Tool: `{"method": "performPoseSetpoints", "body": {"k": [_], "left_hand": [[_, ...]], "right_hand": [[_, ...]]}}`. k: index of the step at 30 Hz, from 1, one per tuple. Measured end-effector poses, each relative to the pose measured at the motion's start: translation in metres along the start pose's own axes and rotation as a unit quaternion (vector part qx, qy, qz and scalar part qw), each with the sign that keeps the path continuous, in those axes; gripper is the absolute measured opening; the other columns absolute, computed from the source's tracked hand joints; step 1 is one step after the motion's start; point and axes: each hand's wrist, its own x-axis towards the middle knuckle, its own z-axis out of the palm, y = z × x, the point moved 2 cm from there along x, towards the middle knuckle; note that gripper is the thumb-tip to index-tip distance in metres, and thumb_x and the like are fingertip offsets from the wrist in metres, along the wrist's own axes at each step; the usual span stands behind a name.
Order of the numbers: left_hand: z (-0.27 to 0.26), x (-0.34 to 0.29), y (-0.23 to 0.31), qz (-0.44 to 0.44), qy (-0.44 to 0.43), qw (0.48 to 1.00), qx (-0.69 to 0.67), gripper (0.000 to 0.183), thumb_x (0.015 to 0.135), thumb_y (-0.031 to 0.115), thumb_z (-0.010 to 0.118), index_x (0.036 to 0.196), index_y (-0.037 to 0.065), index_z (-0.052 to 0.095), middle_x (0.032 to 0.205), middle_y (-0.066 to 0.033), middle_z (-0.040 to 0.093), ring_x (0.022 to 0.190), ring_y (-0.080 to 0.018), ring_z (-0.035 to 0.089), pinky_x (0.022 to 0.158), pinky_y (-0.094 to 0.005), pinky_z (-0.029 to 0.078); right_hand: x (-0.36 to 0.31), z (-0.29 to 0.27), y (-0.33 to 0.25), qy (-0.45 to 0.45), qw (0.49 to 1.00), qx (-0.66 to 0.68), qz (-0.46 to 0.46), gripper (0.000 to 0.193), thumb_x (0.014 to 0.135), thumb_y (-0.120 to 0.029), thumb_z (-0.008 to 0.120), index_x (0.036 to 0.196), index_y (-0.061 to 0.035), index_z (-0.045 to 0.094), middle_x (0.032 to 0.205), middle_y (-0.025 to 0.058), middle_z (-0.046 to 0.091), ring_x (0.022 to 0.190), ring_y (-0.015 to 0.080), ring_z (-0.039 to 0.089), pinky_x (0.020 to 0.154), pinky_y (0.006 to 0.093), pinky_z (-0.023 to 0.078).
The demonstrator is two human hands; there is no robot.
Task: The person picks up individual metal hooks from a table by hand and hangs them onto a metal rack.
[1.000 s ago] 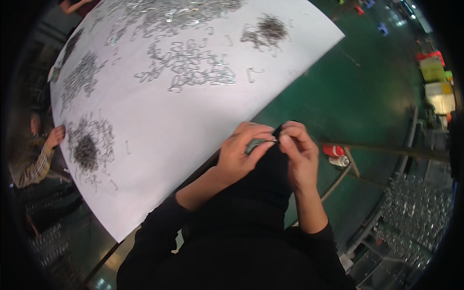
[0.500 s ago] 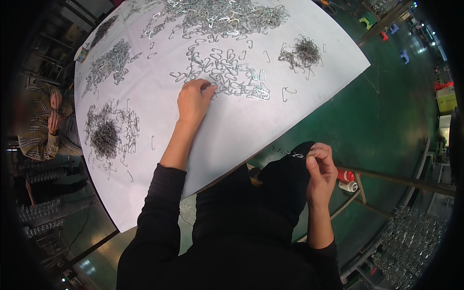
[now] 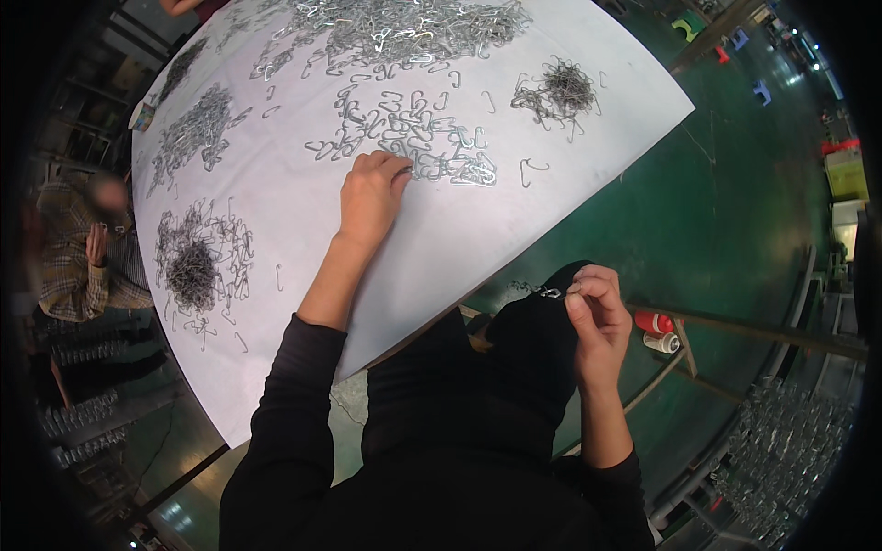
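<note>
The left hand (image 3: 370, 195) reaches out over the white tabletop (image 3: 303, 230), palm down, fingers curled together, their tips touching the near edge of a loose scatter of metal clips (image 3: 404, 147). Whether a clip sits between the fingers cannot be told.

The right hand (image 3: 595, 317) is held off the tabletop, above the person's dark lap, thumb and forefinger pinched on a small clip chain (image 3: 542, 290) that sticks out to the left of the fingertips. The other fingers are folded in.

More clips lie in a wide heap (image 3: 413, 28) along the far side of the tabletop. A dark tangle of wire pieces (image 3: 562, 87) sits near the right edge, and a second dark tangle (image 3: 193, 266) lies on the left side, with stray hooks around it. Another grey pile (image 3: 197, 124) lies further up on the left.

Beyond the left edge of the tabletop sits another person in a plaid shirt (image 3: 78, 266), one hand raised. On the green floor (image 3: 735, 211) to the right, near a metal bar, stand a red can (image 3: 653, 322) and a pale can (image 3: 661, 342), just beside each other.
</note>
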Motion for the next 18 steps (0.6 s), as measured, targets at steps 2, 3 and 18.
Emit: {"method": "performPoseSetpoints", "body": {"k": [2,3,18], "left_hand": [[-0.004,0.004,-0.001,-0.029,-0.023,0.999,-0.023,0.018,0.076,0.006,0.069,0.094,0.005,0.067,0.092,-0.0091,0.064,0.083,-0.0266,0.06,0.074,-0.0345,0.05],[-0.003,0.005,-0.001,-0.043,-0.036,0.998,-0.038,0.018,0.075,0.005,0.069,0.093,0.005,0.067,0.092,-0.0091,0.064,0.082,-0.0265,0.061,0.073,-0.0341,0.05],[-0.008,0.017,-0.003,-0.154,-0.119,0.981,-0.023,0.022,0.074,0.007,0.07,0.094,0.002,0.063,0.088,-0.0122,0.064,0.079,-0.0244,0.062,0.072,-0.0355,0.048]], "right_hand": [[0.001,0.0,0.002,-0.006,1.0,0.0,-0.005,0.009,0.083,0.0,0.063,0.092,-0.0017,0.06,0.102,0.0037,0.047,0.082,0.0069,0.046,0.07,0.0188,0.039],[0.001,-0.001,0.005,-0.01,1.0,-0.002,-0.009,0.009,0.083,0.0,0.063,0.092,-0.0017,0.06,0.102,0.0037,0.047,0.082,0.0069,0.046,0.07,0.0188,0.039],[0.006,0.001,0.013,-0.023,1.0,-0.014,-0.014,0.006,0.083,-0.003,0.065,0.088,-0.0033,0.062,0.098,0.0032,0.051,0.075,0.0057,0.045,0.061,0.0186,0.036]]}}
